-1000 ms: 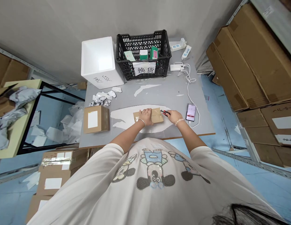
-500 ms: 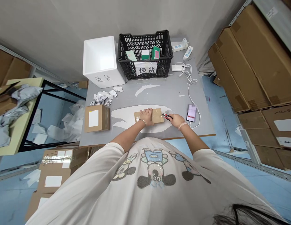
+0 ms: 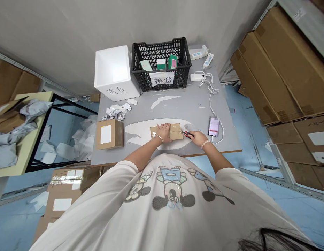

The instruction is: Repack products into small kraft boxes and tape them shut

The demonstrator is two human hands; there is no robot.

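A small brown cardboard box (image 3: 176,131) lies on the worn white patch of the table. My left hand (image 3: 164,132) is closed over it, the fingers reaching across its top to the far edge. In my right hand (image 3: 198,138) is a box cutter (image 3: 187,134), black with a little red. Its tip meets the right end of the small box; the blade itself is too small to make out. Clear tape glints on the box's top. A larger taped carton (image 3: 117,134) with a white label stands to the left.
A white foam box (image 3: 117,91) and a black plastic crate (image 3: 162,83) with small green-and-white boxes stand at the back. Crumpled paper (image 3: 115,111) lies at left. At right are a phone (image 3: 214,126) on its cable and power strips (image 3: 198,77). Tall cartons (image 3: 279,69) flank the table.
The box cutter's tip has shifted slightly, from just above the box's right end to closer against it. My left hand still holds the box. The whole view has tilted a little.
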